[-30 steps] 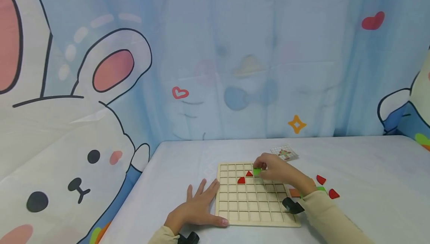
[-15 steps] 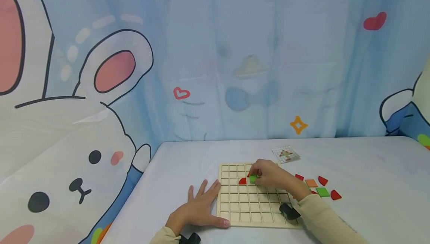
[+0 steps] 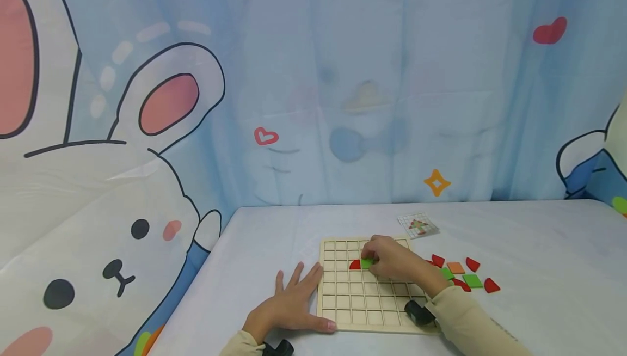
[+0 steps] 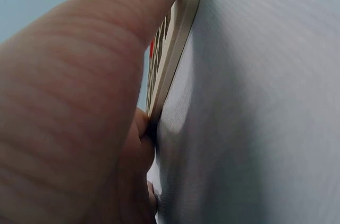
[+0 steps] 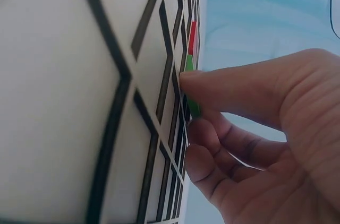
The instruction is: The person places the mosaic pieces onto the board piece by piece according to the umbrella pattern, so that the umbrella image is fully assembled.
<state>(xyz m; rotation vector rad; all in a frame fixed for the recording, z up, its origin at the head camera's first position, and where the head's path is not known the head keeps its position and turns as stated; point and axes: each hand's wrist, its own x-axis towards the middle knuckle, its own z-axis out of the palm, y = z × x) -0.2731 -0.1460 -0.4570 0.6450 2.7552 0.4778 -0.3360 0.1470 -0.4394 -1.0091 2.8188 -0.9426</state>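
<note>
A pale wooden grid board (image 3: 350, 304) lies on the white table. My left hand (image 3: 292, 302) rests at its left side, fingers spread, with the thumb at the near corner; the left wrist view shows that thumb over the board's edge (image 4: 178, 49). My right hand (image 3: 392, 258) pinches a green square tile (image 3: 366, 264) at a cell in the board's upper part. In the right wrist view the thumb presses along the green tile (image 5: 190, 63), right beside the red quarter-round tile (image 5: 192, 37). That red piece (image 3: 355, 264) sits in the neighbouring cell to the left.
Right of the board lie several loose tiles: an orange square (image 3: 455, 268), a green square (image 3: 472, 281) and red pieces (image 3: 492, 285). Behind the board is a small pattern card (image 3: 418, 226). A printed blue curtain (image 3: 303, 73) hangs behind the table.
My right hand has moved down and left over the board with the green tile, bringing it beside the red quarter-round. The small red triangle is now hidden behind the fingers. My left hand keeps its place.
</note>
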